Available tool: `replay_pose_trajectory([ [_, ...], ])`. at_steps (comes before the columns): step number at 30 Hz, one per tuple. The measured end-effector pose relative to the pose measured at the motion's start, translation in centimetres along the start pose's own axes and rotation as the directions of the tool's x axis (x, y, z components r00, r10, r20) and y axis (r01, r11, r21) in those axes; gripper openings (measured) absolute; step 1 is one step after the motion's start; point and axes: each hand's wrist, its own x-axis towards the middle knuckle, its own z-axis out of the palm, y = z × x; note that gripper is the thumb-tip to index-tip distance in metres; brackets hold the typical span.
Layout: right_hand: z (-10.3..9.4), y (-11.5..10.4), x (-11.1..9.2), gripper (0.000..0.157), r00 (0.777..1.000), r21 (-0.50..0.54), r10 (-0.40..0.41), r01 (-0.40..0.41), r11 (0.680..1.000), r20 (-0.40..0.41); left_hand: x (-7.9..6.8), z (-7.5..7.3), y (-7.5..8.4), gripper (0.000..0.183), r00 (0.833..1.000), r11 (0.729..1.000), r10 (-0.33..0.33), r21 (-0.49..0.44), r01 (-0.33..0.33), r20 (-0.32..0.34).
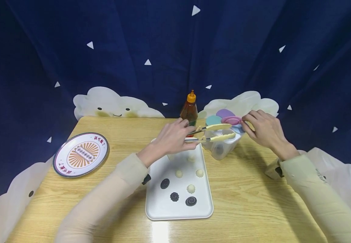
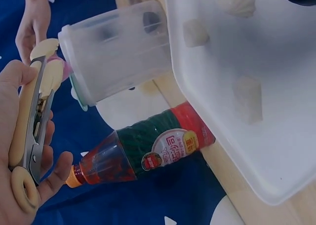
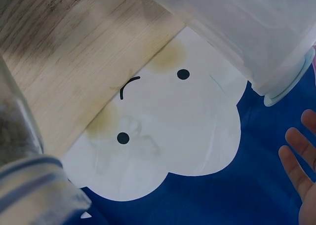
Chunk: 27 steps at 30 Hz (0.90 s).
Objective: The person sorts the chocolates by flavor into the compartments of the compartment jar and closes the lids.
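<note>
My left hand [image 1: 175, 136] grips a pair of tongs [image 2: 37, 106] with cream tips, which point right over the clear container [image 1: 222, 148]. Several coloured lids stand at the container's top: teal [image 1: 213, 120], purple [image 1: 225, 113], pink [image 1: 231, 120] and blue. At the pink lid's right edge, my right hand [image 1: 263, 130] pinches it between thumb and forefinger. Only its other fingers [image 3: 296, 161] show in the right wrist view. Through the container's wall a dark piece [image 2: 152, 21] is visible. Below my left hand lies a white tray [image 1: 178, 213] bearing several small dark and cream moulded pieces.
A sauce bottle [image 1: 189, 113] with an orange cap stands behind the tray. To the left lies a patterned plate [image 1: 84, 155]. The right wrist view shows part of a clear jar [image 3: 17, 121] at its left edge. A dark blue curtain [image 1: 163, 44] hangs behind the table.
</note>
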Motion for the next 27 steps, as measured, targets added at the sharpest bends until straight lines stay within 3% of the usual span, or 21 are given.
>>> replay_pose_trajectory([
  [10, 0.1, 0.0, -0.1, 0.023, 1.0, 0.003, 0.002, -0.002, 1.0, -0.006, -3.2, -1.2, -1.5, 0.057, 0.998, 0.998, -0.058, -0.017, 0.058, 0.015],
  [21, -0.1, -0.1, 0.0, 0.022, 1.0, 0.009, 0.002, -0.002, 1.0, -0.003, -9.3, -2.4, -4.3, 0.055, 0.998, 0.999, -0.027, 0.038, 0.029, -0.051],
  [27, -0.2, -0.2, 0.0, 0.02, 1.0, 0.01, 0.003, -0.003, 1.0, -0.005, -12.9, -2.3, -5.3, 0.052, 0.995, 0.997, -0.004, 0.082, 0.012, -0.096],
])
